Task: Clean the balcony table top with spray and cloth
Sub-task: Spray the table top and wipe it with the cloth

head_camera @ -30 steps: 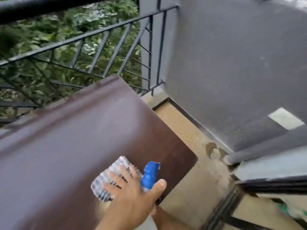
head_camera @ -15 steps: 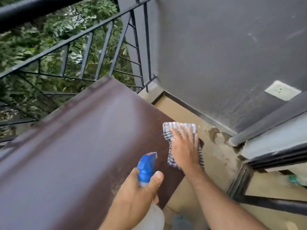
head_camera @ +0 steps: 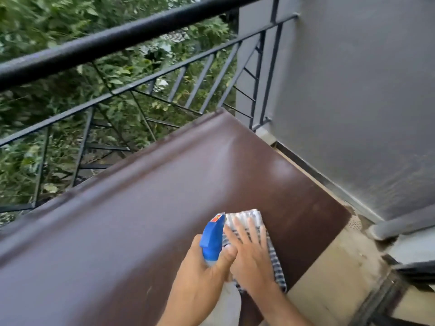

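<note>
A person stands at a dark brown, smooth-topped table (head_camera: 141,208) pushed up against a black metal balcony railing (head_camera: 113,43), with green foliage (head_camera: 35,20) beyond the bars. The left hand (head_camera: 200,274) is clenched in a grip around the neck of a white plastic spray bottle with a blue trigger head (head_camera: 211,236); the thumb wraps across the front just under the blue head, and the nozzle points away from the person, over the table top. The white body of the bottle runs down below the hand toward the bottom edge of the view.

Just to the right of the bottle, touching it or very nearly so, the right hand (head_camera: 251,257) lies flat with its fingers spread on a blue-and-white checked cloth (head_camera: 249,217). This hand is not closed around anything: the palm presses the cloth down onto the table near the right-hand end, close to the front edge. The cloth shows beyond the fingertips and also along the outer side of the hand, where a strip of it trails back toward the wrist and the table's edge. It looks a little blurred.

The two hands sit side by side, the left thumb against the base of the right hand's thumb. A pale streak shows on the table farther out. To the right stands a grey painted wall (head_camera: 353,90), and below the table end lies a beige tiled floor (head_camera: 329,278) with a small round drain cover (head_camera: 354,223) in the corner.
</note>
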The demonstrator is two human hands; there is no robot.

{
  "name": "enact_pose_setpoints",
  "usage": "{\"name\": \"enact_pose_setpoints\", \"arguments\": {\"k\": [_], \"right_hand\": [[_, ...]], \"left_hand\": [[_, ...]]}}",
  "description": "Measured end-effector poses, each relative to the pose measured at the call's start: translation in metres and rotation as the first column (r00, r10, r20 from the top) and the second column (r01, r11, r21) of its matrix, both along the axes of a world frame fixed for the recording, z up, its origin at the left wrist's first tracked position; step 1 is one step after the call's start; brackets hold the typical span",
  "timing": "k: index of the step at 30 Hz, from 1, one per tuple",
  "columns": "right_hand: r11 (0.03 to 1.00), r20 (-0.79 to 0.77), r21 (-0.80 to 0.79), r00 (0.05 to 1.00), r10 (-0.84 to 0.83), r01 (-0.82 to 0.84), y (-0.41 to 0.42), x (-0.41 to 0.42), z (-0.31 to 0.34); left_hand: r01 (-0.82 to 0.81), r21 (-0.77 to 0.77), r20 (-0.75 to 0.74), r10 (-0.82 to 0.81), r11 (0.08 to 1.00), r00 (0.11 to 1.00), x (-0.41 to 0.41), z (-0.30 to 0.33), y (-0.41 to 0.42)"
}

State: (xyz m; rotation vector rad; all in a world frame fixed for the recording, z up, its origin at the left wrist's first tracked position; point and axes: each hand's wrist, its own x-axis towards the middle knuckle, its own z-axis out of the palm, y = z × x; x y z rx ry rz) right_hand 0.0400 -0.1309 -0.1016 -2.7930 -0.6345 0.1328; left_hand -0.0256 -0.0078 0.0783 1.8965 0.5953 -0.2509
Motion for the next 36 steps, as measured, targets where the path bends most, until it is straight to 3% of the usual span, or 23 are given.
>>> {"name": "enact_pose_setpoints", "arguments": {"k": [10,15,19,21,23,25,27,29,30,33,34,36], "right_hand": [[0.999,0.026,-0.036,0.999,-0.021,0.022,0.060,0.052,0.007],[0.955,0.013,-0.009,0.955,0.295,-0.295,0.086,0.000,0.005],[0.796,-0.043,0.144,0.800,0.599,-0.588,0.114,-0.055,0.001],[0.717,-0.091,0.288,0.728,0.680,-0.634,0.127,-0.072,-0.002],[0.703,-0.230,0.505,0.707,0.669,-0.501,0.136,-0.078,0.006],[0.736,-0.384,0.646,0.745,0.545,-0.205,0.145,-0.077,0.019],[0.750,-0.544,0.659,0.725,0.423,0.057,0.157,-0.070,0.042],[0.677,-0.675,0.663,0.645,0.358,0.319,0.171,-0.061,0.065],[0.650,-0.764,0.602,0.573,0.298,0.464,0.180,-0.057,0.073],[0.545,-0.943,0.301,0.158,0.294,0.783,0.188,-0.046,0.072],[0.514,-0.913,0.295,0.079,0.400,0.805,0.186,-0.046,0.072],[0.490,-0.835,0.097,-0.197,0.514,0.866,0.198,-0.044,0.073]], "left_hand": [[-0.305,0.005,0.051,0.305,0.952,0.951,-0.074,-0.008,0.048],[-0.381,0.033,0.082,0.377,0.924,0.923,-0.106,-0.013,0.056],[-0.517,0.040,0.134,0.508,0.855,0.851,-0.130,-0.012,0.062],[-0.538,0.027,0.143,0.530,0.842,0.836,-0.137,-0.008,0.065],[-0.566,0.050,0.156,0.553,0.823,0.818,-0.143,-0.009,0.069],[-0.629,0.039,0.167,0.615,0.777,0.770,-0.149,-0.012,0.072],[-0.670,0.035,0.192,0.652,0.742,0.733,-0.153,-0.010,0.073],[-0.705,0.021,0.211,0.686,0.709,0.696,-0.154,-0.007,0.074],[-0.724,0.010,0.210,0.706,0.690,0.676,-0.156,-0.007,0.076],[-0.767,0.001,0.218,0.748,0.642,0.627,-0.164,-0.007,0.080],[-0.785,0.007,0.228,0.763,0.619,0.604,-0.168,-0.006,0.083],[-0.822,0.003,0.251,0.795,0.569,0.552,-0.177,-0.005,0.087]]}}
